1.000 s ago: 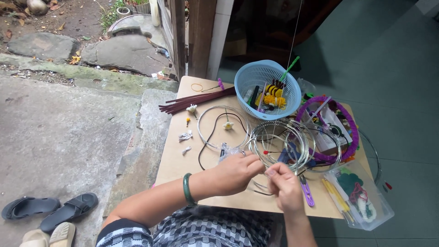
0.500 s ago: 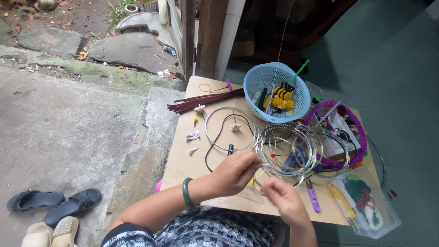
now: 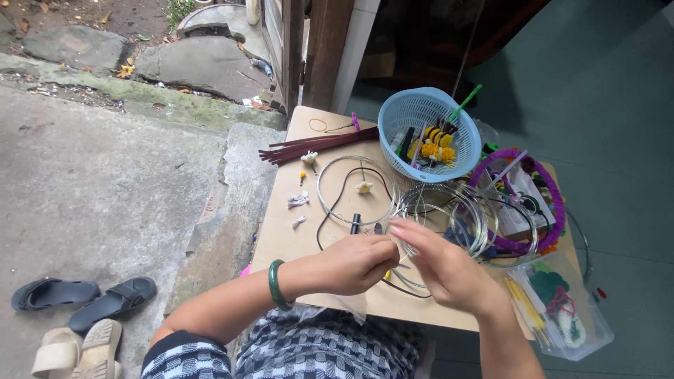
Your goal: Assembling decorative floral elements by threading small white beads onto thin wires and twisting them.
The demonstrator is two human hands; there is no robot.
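- Your left hand [image 3: 354,263] has its fingers pinched together on a thin metal wire ring [image 3: 414,242] at the near middle of the worktop [image 3: 284,235].
- Your right hand [image 3: 446,270] sits just beside it, fingers apart, touching the same ring.
- A stack of wire rings [image 3: 456,214] and a blue basket [image 3: 428,133] crowd the right and far side.
- The worktop's left edge has bare room.
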